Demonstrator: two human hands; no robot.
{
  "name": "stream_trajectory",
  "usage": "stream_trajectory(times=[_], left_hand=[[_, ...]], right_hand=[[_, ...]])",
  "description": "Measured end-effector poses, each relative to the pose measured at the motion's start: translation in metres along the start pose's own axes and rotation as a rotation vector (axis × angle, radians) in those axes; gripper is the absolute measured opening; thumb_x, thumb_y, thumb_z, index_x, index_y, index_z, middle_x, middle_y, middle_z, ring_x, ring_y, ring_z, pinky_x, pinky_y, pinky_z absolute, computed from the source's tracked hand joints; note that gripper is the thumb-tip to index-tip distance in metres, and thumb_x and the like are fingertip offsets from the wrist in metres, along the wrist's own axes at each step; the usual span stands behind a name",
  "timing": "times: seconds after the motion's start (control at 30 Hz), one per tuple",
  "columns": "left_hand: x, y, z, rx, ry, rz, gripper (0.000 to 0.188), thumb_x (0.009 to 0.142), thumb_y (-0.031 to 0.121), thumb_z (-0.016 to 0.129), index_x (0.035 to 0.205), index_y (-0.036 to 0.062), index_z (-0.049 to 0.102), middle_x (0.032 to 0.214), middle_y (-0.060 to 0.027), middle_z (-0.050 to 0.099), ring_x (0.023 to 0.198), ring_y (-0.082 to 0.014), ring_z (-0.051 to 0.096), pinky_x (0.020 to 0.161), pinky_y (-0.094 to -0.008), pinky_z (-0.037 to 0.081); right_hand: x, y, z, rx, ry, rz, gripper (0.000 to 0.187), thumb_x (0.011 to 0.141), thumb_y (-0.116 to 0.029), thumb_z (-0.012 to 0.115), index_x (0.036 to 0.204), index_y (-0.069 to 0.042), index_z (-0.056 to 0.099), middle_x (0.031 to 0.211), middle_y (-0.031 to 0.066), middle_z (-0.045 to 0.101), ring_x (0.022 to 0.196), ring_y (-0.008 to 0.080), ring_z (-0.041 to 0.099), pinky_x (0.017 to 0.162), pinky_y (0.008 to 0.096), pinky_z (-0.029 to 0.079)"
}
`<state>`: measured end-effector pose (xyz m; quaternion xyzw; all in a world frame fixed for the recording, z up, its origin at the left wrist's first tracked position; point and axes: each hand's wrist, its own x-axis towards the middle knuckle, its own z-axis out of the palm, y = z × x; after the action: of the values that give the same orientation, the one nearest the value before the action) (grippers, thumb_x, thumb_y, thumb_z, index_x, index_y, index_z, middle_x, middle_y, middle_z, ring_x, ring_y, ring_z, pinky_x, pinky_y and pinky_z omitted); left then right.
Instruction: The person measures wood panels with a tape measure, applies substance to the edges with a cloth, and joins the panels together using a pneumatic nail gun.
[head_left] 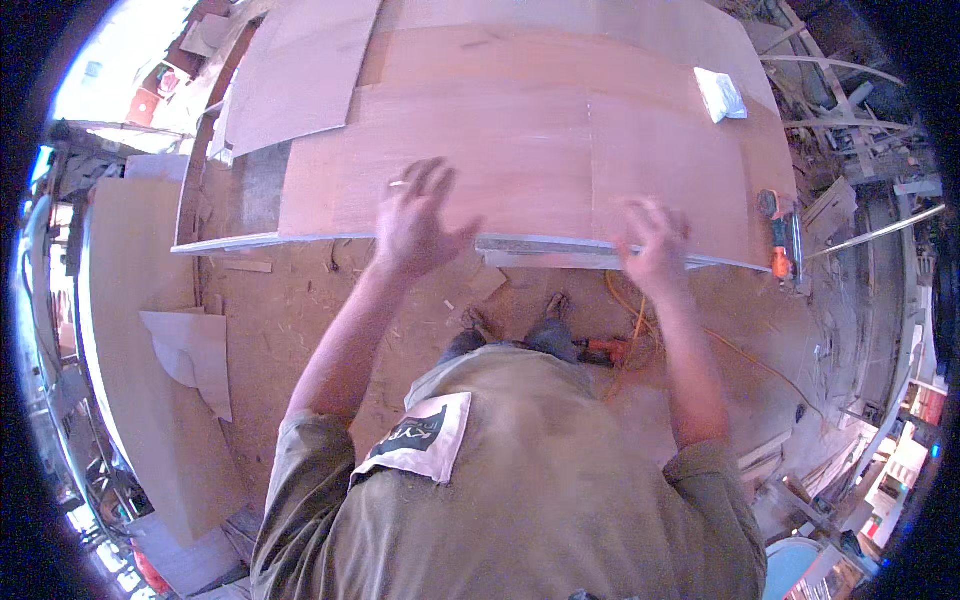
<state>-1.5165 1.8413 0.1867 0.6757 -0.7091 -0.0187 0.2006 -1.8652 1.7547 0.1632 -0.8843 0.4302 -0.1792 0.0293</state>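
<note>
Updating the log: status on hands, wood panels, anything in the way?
Left hand open. Right hand blurred, grip unclear. Wood panels lying flat. Possible obstructions: white packet, orange tool, both toward panels' right side.

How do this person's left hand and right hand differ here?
The left hand reaches farther over the wooden panel than the right hand. The left hand's thumb stands wide of its fingers; the right hand looks more bunched. The left hand shows a small white thing by its fingers; nothing similar is plain at the right hand.

Both are bare and blurred.
</note>
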Motion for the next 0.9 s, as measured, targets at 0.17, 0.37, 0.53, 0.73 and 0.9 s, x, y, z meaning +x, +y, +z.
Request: stream_trajectory(times=[0.17, 0.37, 0.53, 0.73, 0.9], left_hand=[[0.039, 0.084, 0.076, -0.251, -0.03, 0.274, 0.068, 0.07, 0.04, 0.078, 0.123, 0.0033, 0.058, 0.138, -0.0203, 0.048, 0.132, -0.0383, 0.04, 0.109, -0.0517, 0.034], [0.045, 0.097, 0.117, -0.314, -0.123, 0.333, 0.067, 0.063, 0.035, 0.081, 0.119, 0.0036, 0.062, 0.142, -0.0194, 0.045, 0.138, -0.0384, 0.034, 0.114, -0.0544, 0.022], [0.039, 0.103, 0.134, -0.261, -0.078, 0.247, 0.063, 0.062, 0.033, 0.082, 0.116, 0.0052, 0.065, 0.143, -0.016, 0.046, 0.138, -0.0394, 0.033, 0.113, -0.0589, 0.022], [0.039, 0.104, 0.139, -0.22, -0.027, 0.241, 0.058, 0.065, 0.035, 0.084, 0.112, 0.0065, 0.067, 0.143, -0.0135, 0.048, 0.138, -0.0399, 0.035, 0.113, -0.0588, 0.022], [0.038, 0.103, 0.142, -0.219, -0.009, 0.253, 0.055, 0.065, 0.035, 0.081, 0.109, 0.0051, 0.069, 0.142, -0.0134, 0.048, 0.138, -0.0381, 0.034, 0.111, -0.0616, 0.022]], right_hand=[[-0.04, 0.125, -0.034, 0.094, 0.063, 0.422, 0.069, 0.071, -0.018, 0.075, 0.136, -0.011, 0.05, 0.133, 0.0176, 0.053, 0.127, 0.0374, 0.045, 0.11, 0.0486, 0.033], [-0.075, 0.203, -0.044, -0.078, -0.218, 0.404, 0.086, 0.069, -0.021, 0.078, 0.144, -0.014, 0.038, 0.145, 0.0205, 0.041, 0.138, 0.0411, 0.03, 0.114, 0.0502, 0.025], [-0.069, 0.205, -0.048, -0.021, -0.263, 0.493, 0.1, 0.059, -0.023, 0.087, 0.146, -0.019, 0.037, 0.149, 0.0292, 0.028, 0.141, 0.0431, 0.026, 0.115, 0.0497, 0.025], [-0.062, 0.201, -0.051, 0.014, -0.257, 0.476, 0.1, 0.056, -0.027, 0.089, 0.144, -0.021, 0.041, 0.147, 0.0234, 0.037, 0.14, 0.0372, 0.031, 0.116, 0.0493, 0.022], [-0.065, 0.204, -0.049, -0.044, -0.229, 0.469, 0.099, 0.056, -0.026, 0.089, 0.143, -0.02, 0.043, 0.146, 0.023, 0.039, 0.139, 0.0359, 0.033, 0.115, 0.0488, 0.023]])
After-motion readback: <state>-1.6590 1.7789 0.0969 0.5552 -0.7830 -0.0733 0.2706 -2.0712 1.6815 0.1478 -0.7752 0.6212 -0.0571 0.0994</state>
